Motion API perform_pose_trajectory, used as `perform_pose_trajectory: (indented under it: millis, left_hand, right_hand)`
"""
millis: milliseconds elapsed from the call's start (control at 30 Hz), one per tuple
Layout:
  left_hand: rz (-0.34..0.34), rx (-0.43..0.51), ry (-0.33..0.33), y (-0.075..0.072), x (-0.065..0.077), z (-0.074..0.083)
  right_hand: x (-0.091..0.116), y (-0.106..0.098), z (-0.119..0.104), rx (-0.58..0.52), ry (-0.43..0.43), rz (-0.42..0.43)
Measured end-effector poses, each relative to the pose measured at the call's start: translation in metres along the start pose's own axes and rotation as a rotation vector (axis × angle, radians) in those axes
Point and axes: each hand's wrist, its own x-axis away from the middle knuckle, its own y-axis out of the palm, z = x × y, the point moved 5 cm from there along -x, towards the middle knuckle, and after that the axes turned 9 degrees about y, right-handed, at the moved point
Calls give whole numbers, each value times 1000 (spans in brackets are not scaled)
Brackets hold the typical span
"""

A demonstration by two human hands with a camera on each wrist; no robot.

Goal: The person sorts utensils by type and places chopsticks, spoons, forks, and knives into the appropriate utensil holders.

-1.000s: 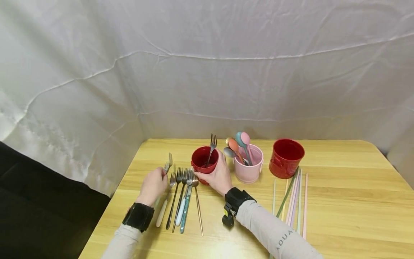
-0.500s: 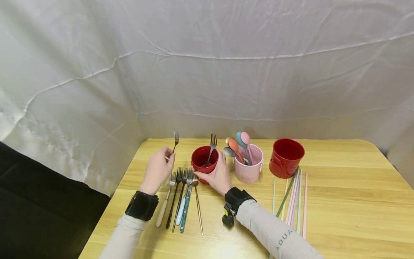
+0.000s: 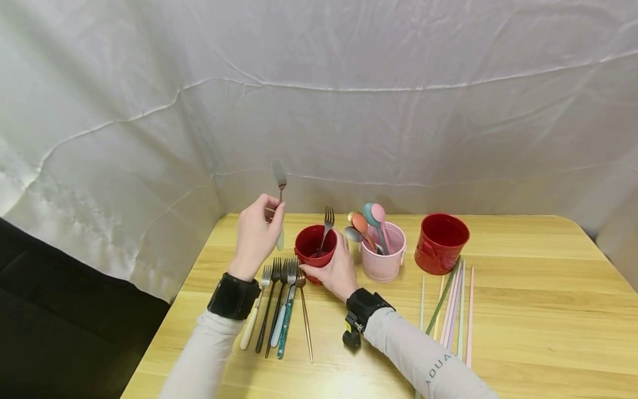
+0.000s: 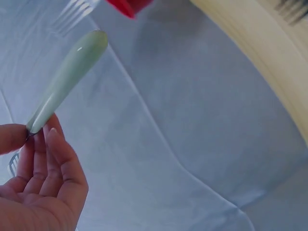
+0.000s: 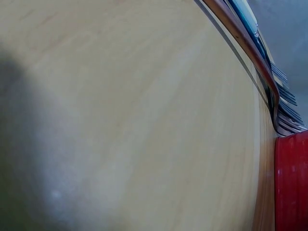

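Note:
Pinched between the thumb and fingers of my left hand (image 3: 255, 230) is a fork (image 4: 67, 82) with a glossy pale green handle. It is raised over the table's back left, tines up and handle hanging down, just left of a small red bucket (image 3: 305, 244). My right hand (image 3: 338, 271) grips that bucket by its right side, thumb across the front. One dark fork (image 3: 327, 223) leans inside the bucket with its tines above the rim. In front of it, several forks (image 3: 264, 318) with cream, black, blue and copper handles lie side by side, tines toward the back.
A pink bucket (image 3: 381, 270) full of spoons (image 3: 377, 213) stands right of my right hand. Farther right is a second red bucket (image 3: 432, 255). Pastel and green sticks (image 3: 456, 310) lie in front of it. Grey cloth (image 3: 399, 133) hangs behind the table.
My left hand has picked up the green-handled fork from the left of the row, lifted it and moved it back and right, turning it upright. The right hand and bucket stay put.

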Motion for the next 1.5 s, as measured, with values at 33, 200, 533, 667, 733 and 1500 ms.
perform_pose_trajectory:
  millis: [33,200,533,667,733,1500]
  left_hand:
    - [9,17,8,1,-2,3]
    - [24,90,28,9,-8,13]
    - [-48,85,10,42,-1,4]
    - [-123,34,-43,55,6,-5]
    - [-166,8,-74,59,9,-9]
    - [-279,-35,-170,42,56,-48]
  right_hand:
    - [0,0,0,1,1,-1]
    - [0,-1,-1,2,8,-7]
    - [0,-1,0,23,6,4]
    - [0,-1,1,25,22,-3]
    - [0,0,1,21,22,-5]
    - [0,-1,-1,19,18,4]
